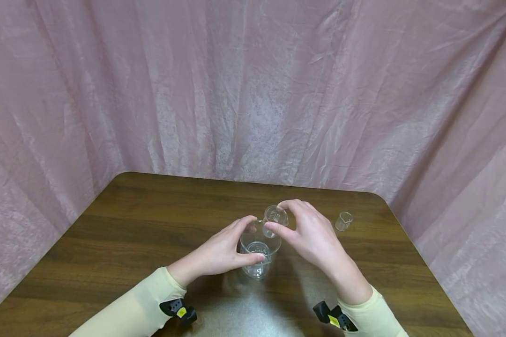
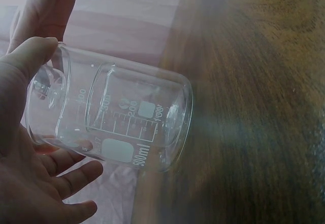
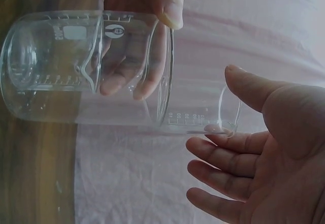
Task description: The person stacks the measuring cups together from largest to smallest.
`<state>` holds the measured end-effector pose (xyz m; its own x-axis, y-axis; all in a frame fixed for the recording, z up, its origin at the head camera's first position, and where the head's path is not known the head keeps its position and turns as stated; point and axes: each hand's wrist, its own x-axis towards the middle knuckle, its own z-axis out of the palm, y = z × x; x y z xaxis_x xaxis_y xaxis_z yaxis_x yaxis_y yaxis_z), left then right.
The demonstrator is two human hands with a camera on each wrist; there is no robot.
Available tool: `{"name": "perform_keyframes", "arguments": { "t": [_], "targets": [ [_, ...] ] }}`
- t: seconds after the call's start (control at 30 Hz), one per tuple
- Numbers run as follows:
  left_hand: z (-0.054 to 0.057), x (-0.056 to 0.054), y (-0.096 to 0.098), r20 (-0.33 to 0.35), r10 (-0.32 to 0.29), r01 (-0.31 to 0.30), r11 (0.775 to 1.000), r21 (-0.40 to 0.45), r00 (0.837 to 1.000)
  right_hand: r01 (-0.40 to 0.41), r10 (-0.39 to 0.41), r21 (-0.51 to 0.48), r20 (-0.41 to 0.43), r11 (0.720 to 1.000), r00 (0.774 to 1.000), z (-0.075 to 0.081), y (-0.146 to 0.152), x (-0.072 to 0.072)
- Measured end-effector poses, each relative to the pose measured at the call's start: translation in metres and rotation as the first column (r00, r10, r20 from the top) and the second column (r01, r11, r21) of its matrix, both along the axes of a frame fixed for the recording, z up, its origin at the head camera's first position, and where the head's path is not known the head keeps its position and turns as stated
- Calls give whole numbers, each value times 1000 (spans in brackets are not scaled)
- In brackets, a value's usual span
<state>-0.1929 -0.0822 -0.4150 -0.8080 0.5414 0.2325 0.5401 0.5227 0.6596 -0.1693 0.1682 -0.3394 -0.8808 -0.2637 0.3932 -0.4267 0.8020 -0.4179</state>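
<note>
A large clear glass beaker point(image 1: 274, 252), marked 500ml in the left wrist view, stands on the wooden table. My left hand point(image 1: 223, 248) grips it near the rim, thumb on the near side and fingers round the far side. Inside it sits a medium beaker point(image 2: 129, 125) with printed graduations. Between thumb and fingers, my right hand point(image 1: 309, 229) pinches a smaller graduated beaker point(image 1: 275, 215) by its upper part. In the right wrist view, the lower end of this smaller beaker overlaps the large beaker's mouth.
A tiny glass beaker point(image 1: 343, 221) stands on the table point(image 1: 160, 215), to the right of my right hand. Beyond the table's far edge hangs a pink curtain point(image 1: 253, 93), which also runs along both sides.
</note>
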Motion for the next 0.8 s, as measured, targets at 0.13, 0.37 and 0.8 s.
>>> {"name": "perform_keyframes", "arguments": {
  "t": [0.13, 0.37, 0.8],
  "targets": [
    [0, 0, 0, -9, -1, 1, 1000, -1, 1000, -12, 12, 0, 12, 1000, 1000, -1, -3, 1],
    [0, 0, 0, -5, -1, 1, 1000, -5, 1000, -25, 24, 10, 37, 1000, 999, -5, -7, 2],
    [1, 1, -1, 10, -6, 6, 1000, -3, 1000, -57, 55, 16, 74, 998, 996, -10, -14, 4]
  ]
}}
